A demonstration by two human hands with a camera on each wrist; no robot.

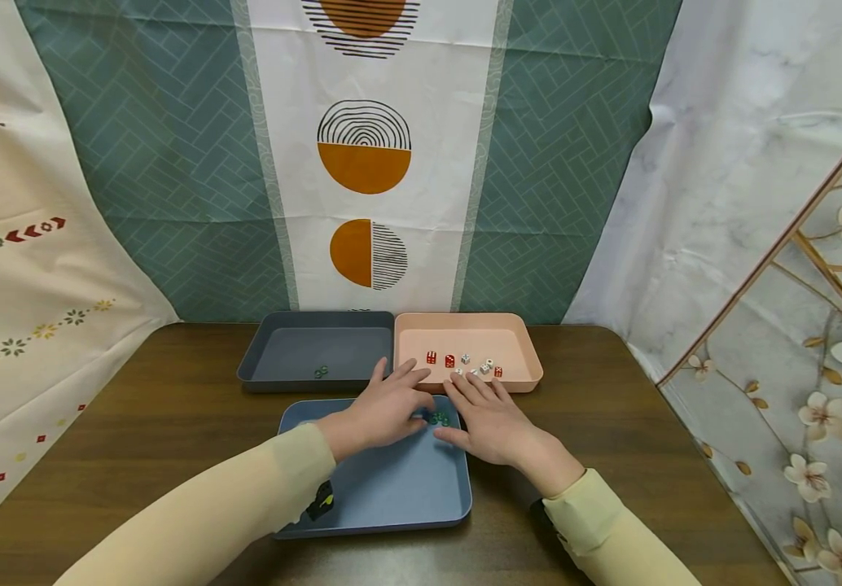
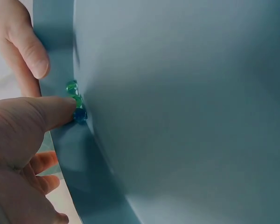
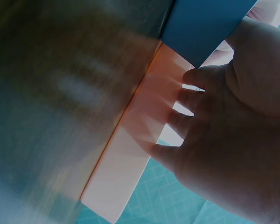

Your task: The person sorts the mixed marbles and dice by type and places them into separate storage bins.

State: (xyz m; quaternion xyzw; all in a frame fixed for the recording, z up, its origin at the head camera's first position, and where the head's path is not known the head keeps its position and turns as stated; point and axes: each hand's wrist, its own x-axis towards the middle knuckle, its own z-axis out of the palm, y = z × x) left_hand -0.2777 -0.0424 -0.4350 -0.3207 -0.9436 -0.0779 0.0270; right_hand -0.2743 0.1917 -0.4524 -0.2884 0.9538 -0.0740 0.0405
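Several small green glass marbles (image 1: 439,418) lie in the far right corner of the blue tray (image 1: 399,492). In the left wrist view, the marbles (image 2: 76,101) sit in a row along the tray wall. My left hand (image 1: 383,408) reaches over the tray's far side, its thumb (image 2: 60,112) at the marbles and its other fingers beyond the rim. On the right, my right hand (image 1: 493,423) is spread with nothing gripped. Its fingertips lie over the near rim of the pink tray (image 1: 465,324), and its thumb points toward the marbles.
Red dice (image 1: 431,357) and white dice (image 1: 485,368) lie inside the pink tray. A dark grey tray (image 1: 318,325) beside it holds green marbles (image 1: 322,372). All three trays stand close together on a brown wooden table (image 1: 164,407), with patterned cloth (image 1: 194,163) hanging behind.
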